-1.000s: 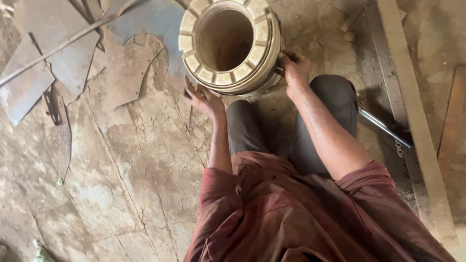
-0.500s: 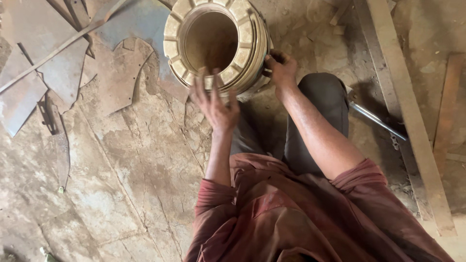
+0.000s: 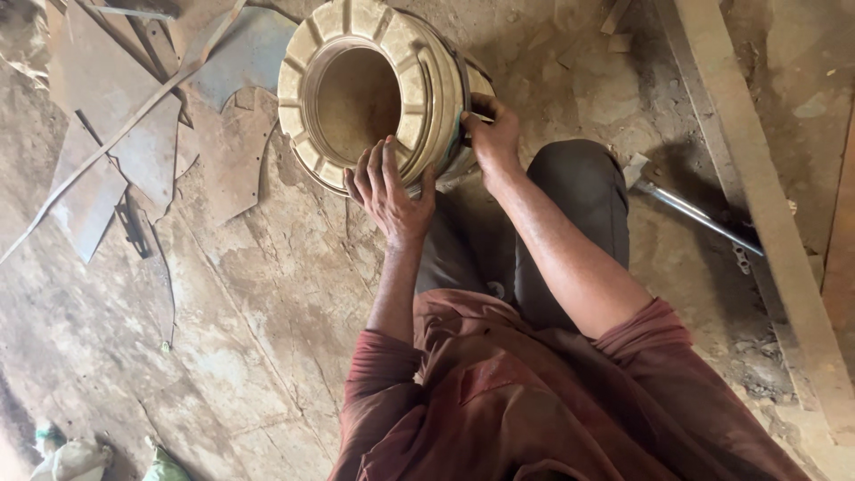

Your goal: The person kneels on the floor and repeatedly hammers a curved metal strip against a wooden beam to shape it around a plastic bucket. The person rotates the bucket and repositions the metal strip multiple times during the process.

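**Here, two hands steady a ribbed drum on the floor**

Here the floor (image 3: 267, 294) takes most of the view: cracked, dusty and brown. A long wooden beam (image 3: 757, 205) runs down the right side. Grey metal sheets (image 3: 116, 151), cut in odd shapes, lie flat at the upper left, and a thin strip crosses over them. The person crouches, the knees (image 3: 579, 187) just under the arms, so the body is close and the reach is short.

The drum (image 3: 374, 89) lies on its side on the floor, at the top centre, just in front of the knees. Its open mouth is tilted toward the camera, so one sees the hollow, tan inside. The front rim is wide and pale yellow, divided by raised ribs into blocks; behind it several ring grooves go around the body. It looks dusty and worn.

The left hand (image 3: 387, 187) lies over the lower rim, fingers spread and curled on the edge, seemingly to stop it rolling. The right hand (image 3: 492, 134) is closed on the right side of the body, near the grooves. A metal tool (image 3: 686, 209) lies beside the right knee, touched by no hand.
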